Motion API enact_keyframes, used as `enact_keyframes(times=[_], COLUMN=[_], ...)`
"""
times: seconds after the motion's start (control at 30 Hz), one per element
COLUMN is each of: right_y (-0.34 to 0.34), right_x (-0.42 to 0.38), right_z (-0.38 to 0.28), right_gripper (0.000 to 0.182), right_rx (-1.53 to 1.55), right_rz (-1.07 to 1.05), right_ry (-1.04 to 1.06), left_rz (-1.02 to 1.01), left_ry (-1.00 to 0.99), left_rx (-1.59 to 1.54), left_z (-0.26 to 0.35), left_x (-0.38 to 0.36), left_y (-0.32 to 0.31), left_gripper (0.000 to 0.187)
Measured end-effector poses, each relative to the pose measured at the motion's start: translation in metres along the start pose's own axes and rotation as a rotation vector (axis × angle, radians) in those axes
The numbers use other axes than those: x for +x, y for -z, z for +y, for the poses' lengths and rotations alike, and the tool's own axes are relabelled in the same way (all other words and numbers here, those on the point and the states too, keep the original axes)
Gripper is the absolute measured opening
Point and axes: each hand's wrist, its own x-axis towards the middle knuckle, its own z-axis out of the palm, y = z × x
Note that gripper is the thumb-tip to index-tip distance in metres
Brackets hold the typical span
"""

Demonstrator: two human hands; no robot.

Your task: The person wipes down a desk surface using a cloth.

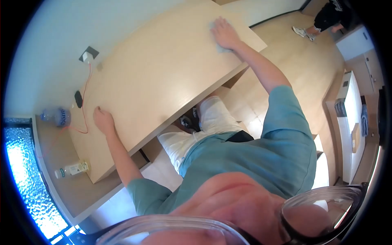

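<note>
My right hand [225,34] lies flat on the far right part of the pale wooden desk [163,61], with its fingers stretched out. Under it is a light grey-green cloth [223,50], its edges showing at the fingertips and near the wrist. Toward the left end of the desk rests my left hand [103,119], its fingers loosely curled in; nothing shows in it. A red cable [85,98] runs across the surface just left of that hand, beside a small black object [78,99].
A white plug [87,57] sits in a wall socket behind the desk. Left stand a large plastic bottle [61,117] and a smaller bottle [73,169], near a bright window [28,175]. Another person's legs [320,25] show at top right. A white-topped unit [350,122] stands at right.
</note>
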Motion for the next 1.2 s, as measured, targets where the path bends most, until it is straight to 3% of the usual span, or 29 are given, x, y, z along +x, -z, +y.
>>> enact_keyframes(times=[0.1, 0.17, 0.2, 0.27, 0.3, 0.37, 0.4, 0.47, 0.53, 0.6, 0.67, 0.7, 0.77, 0.83, 0.9, 0.93, 1.03, 1.1, 1.17, 1.2], right_y=[-0.003, 0.014, 0.022, 0.030, 0.012, -0.053, -0.062, -0.077, -0.045, -0.051, -0.049, -0.065, -0.020, -0.023, -0.042, -0.048, -0.028, -0.021, -0.037, -0.046], right_x=[-0.010, 0.000, 0.010, 0.019, 0.029, 0.043, 0.047, 0.064, 0.071, 0.070, 0.049, 0.035, -0.005, -0.045, -0.078, -0.083, -0.060, -0.023, 0.019, 0.037], right_z=[0.047, 0.050, 0.047, 0.037, 0.042, 0.049, 0.036, -0.002, -0.078, -0.158, -0.245, -0.286, -0.354, -0.402, -0.441, -0.447, -0.413, -0.363, -0.295, -0.252], right_gripper=[0.060, 0.058, 0.058, 0.056, 0.056, 0.050, 0.050, 0.043, 0.037, 0.033, 0.037, 0.033, 0.039, 0.049, 0.053, 0.056, 0.053, 0.047, 0.039, 0.038], right_rx=[-0.022, 0.146, 0.151, -0.023, -0.021, -0.282, -0.263, -0.266, -0.131, -0.012, 0.447, 0.494, 0.537, 0.336, 0.478, 0.607, 0.497, 0.472, 0.490, 0.381], right_rz=[0.129, 0.237, 0.249, -0.066, -0.057, 0.406, 0.389, 0.501, 0.034, 0.021, -0.083, 0.038, -0.245, -0.053, -0.027, 0.005, -0.108, -0.220, -0.136, -0.027], right_ry=[-0.031, -0.251, -0.239, -0.500, -0.485, -0.355, -0.340, -0.044, 0.095, 0.225, 0.158, 0.277, 0.402, 0.714, 0.715, 0.711, 0.792, 0.633, 0.385, 0.370], left_rz=[-0.002, -0.003, 0.010, 0.008, 0.007, 0.000, -0.016, 0.003, 0.019, 0.008, 0.005, 0.020, 0.026, 0.039, 0.008, 0.006, -0.029, -0.022, -0.018, 0.002], left_ry=[-0.003, 0.006, 0.006, 0.008, 0.005, 0.020, 0.013, 0.009, -0.008, 0.026, 0.011, 0.000, -0.008, -0.010, -0.016, -0.022, 0.023, -0.014, -0.029, -0.044], left_rx=[-0.024, -0.009, 0.006, 0.025, 0.031, 0.060, 0.089, 0.094, 0.096, 0.058, 0.046, 0.027, -0.016, -0.060, -0.099, -0.097, -0.092, -0.060, -0.072, -0.082], left_z=[0.011, 0.010, 0.010, 0.008, 0.011, 0.016, 0.015, 0.019, 0.013, 0.019, 0.004, 0.002, -0.002, -0.003, -0.004, -0.001, 0.002, 0.002, 0.000, 0.000], left_x=[-0.003, -0.003, 0.002, 0.001, 0.003, 0.004, 0.002, 0.006, -0.002, 0.003, -0.001, 0.005, -0.001, -0.002, -0.002, -0.001, -0.006, -0.005, -0.007, -0.006], left_y=[0.009, 0.006, 0.007, 0.008, 0.005, 0.005, 0.008, 0.006, 0.013, 0.010, 0.002, -0.003, -0.002, -0.001, 0.002, 0.002, 0.005, 0.004, 0.002, 0.001], left_gripper=[0.034, 0.033, 0.033, 0.033, 0.033, 0.032, 0.031, 0.030, 0.029, 0.027, 0.028, 0.028, 0.030, 0.032, 0.035, 0.035, 0.035, 0.034, 0.034, 0.033])
